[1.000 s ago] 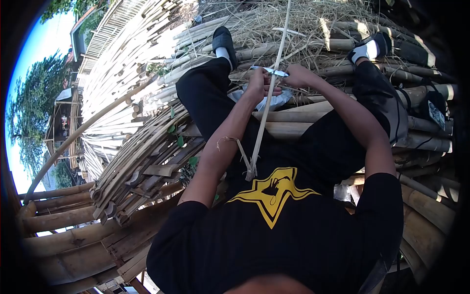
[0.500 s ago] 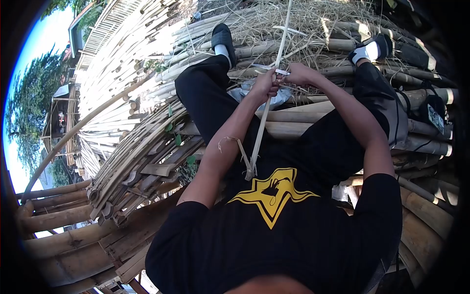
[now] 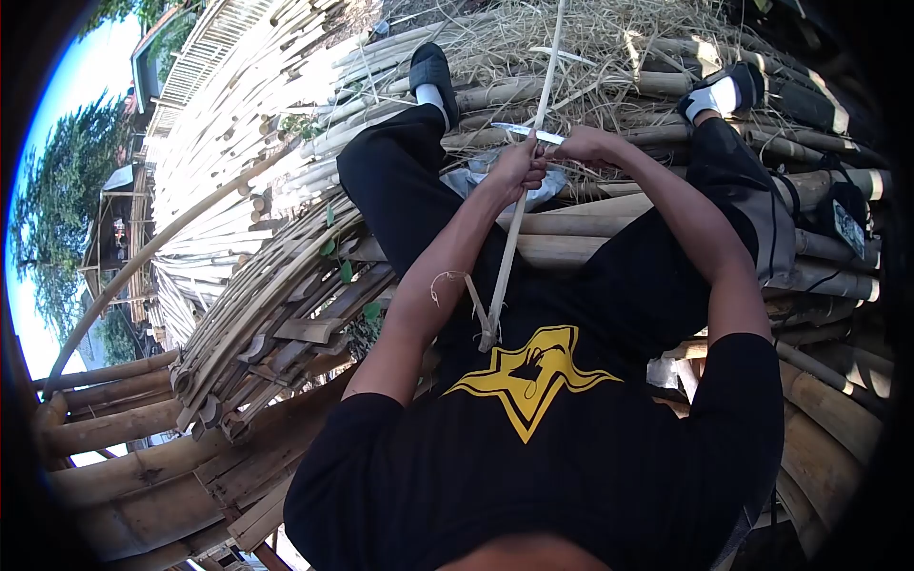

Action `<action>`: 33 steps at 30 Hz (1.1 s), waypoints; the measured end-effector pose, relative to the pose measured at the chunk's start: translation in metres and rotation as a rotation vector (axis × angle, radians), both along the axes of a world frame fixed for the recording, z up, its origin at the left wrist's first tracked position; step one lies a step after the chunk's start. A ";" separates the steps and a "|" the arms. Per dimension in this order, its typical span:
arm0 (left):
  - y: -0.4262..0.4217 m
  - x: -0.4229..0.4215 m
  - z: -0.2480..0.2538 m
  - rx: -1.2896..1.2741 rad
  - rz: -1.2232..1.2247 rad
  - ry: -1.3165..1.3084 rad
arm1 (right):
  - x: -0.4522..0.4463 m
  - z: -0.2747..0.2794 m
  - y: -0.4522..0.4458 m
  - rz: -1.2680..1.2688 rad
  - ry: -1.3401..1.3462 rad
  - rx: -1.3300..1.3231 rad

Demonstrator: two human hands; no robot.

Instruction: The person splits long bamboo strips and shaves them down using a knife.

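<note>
A long, thin bamboo strip runs from my lap up past both hands and out at the top edge. My left hand is closed round it. Close beside, on the right, my right hand is closed on a knife, and its pale, shiny blade lies across the strip just above my left fingers. The knife's handle is hidden in my hand. A short, bent piece of strip with a frayed end rests by my left forearm. Below my hands lies a whitish plastic bag.
Bamboo poles lie under and around my legs. Dry shavings cover the poles ahead. A stack of split bamboo is at my left. A dark pouch lies at the far right.
My left fingers, loosely spread a second ago, have closed round the strip. The blade has dropped slightly toward my left hand, then risen a little, turning as it moved.
</note>
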State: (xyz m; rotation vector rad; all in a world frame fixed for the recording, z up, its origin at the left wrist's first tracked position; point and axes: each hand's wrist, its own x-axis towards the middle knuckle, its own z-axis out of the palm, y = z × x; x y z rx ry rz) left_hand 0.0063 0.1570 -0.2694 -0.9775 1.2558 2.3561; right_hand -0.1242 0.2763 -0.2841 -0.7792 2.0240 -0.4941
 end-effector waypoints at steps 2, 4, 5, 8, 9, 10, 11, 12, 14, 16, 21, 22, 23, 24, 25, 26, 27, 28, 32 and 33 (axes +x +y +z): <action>-0.004 0.000 -0.002 0.024 -0.002 0.035 | 0.003 0.012 0.001 0.039 0.174 -0.078; -0.005 0.000 -0.006 0.019 0.006 0.074 | 0.007 0.018 0.000 0.039 0.304 -0.012; -0.006 0.001 -0.008 0.020 0.007 0.074 | 0.010 0.016 0.001 0.039 0.303 -0.011; -0.007 0.000 -0.009 0.008 0.004 0.098 | 0.016 0.011 0.003 0.015 0.486 -0.110; -0.007 0.000 -0.008 -0.010 0.014 0.108 | 0.017 0.011 0.003 0.007 0.556 -0.150; -0.005 0.001 -0.004 -0.028 0.026 0.117 | 0.017 0.011 0.003 0.001 0.624 -0.189; -0.003 0.001 -0.001 -0.027 0.027 0.117 | 0.017 0.009 0.003 0.002 0.624 -0.188; -0.002 0.001 0.003 -0.031 0.030 0.074 | 0.017 0.007 0.003 0.008 0.640 -0.184; -0.004 0.004 0.008 -0.038 0.029 0.036 | 0.014 0.003 0.001 0.010 0.662 -0.180; -0.005 0.015 0.013 -0.072 -0.130 0.070 | 0.011 0.002 0.001 0.019 0.835 -0.262; 0.006 0.035 0.029 -0.147 -0.068 0.064 | 0.002 -0.007 0.000 -0.009 0.822 -0.273; 0.006 0.036 0.031 -0.187 -0.056 0.038 | 0.001 -0.006 -0.002 0.031 0.618 -0.234; 0.005 0.038 0.028 -0.190 -0.059 0.039 | 0.001 -0.006 -0.001 0.073 0.413 -0.192; 0.001 0.041 0.023 -0.194 -0.070 0.054 | -0.002 -0.005 -0.001 0.056 0.131 -0.092; -0.002 0.043 0.021 -0.199 -0.080 0.069 | 0.002 0.007 0.002 0.053 0.130 -0.095; -0.003 0.044 0.025 -0.200 -0.082 0.069 | 0.007 0.015 0.006 0.086 0.210 -0.197; -0.004 0.044 0.031 -0.204 -0.064 0.076 | 0.009 0.020 0.009 0.118 0.292 -0.299; -0.005 0.042 0.037 -0.207 -0.045 0.084 | 0.009 0.021 0.011 0.117 0.296 -0.300; -0.001 0.047 0.051 -0.180 -0.064 0.116 | 0.006 0.024 0.021 0.075 0.464 -0.380; -0.003 0.046 0.051 -0.134 -0.059 0.139 | 0.005 0.025 0.021 0.061 0.543 -0.300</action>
